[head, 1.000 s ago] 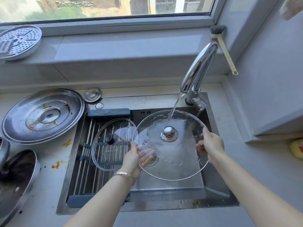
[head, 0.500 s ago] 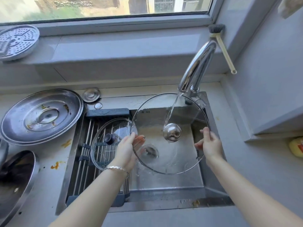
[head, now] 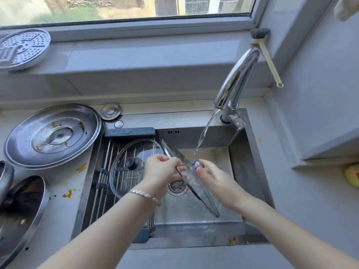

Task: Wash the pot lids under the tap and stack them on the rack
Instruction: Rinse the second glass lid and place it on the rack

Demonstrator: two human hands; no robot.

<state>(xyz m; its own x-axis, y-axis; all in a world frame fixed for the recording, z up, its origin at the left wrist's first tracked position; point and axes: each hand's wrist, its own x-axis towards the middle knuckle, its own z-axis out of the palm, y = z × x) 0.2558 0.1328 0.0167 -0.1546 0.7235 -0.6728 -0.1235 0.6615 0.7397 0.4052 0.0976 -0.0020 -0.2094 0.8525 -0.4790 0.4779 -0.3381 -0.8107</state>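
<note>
My hands grip the lid (head: 189, 173) edge-on under the tap (head: 236, 78), left hand (head: 162, 171) nearer the rack (head: 108, 162), right hand (head: 212, 177) at its knob.

A single head-worn wide-angle view looks forward and steeply down from above the counter edge, facing the window (head: 124, 6). The sink (head: 250, 164) sits centred and close below, forearms entering from the bottom edge. Wide-angle bending curves the sill (head: 147, 61) and counter (head: 303, 193) at the margins.
</note>
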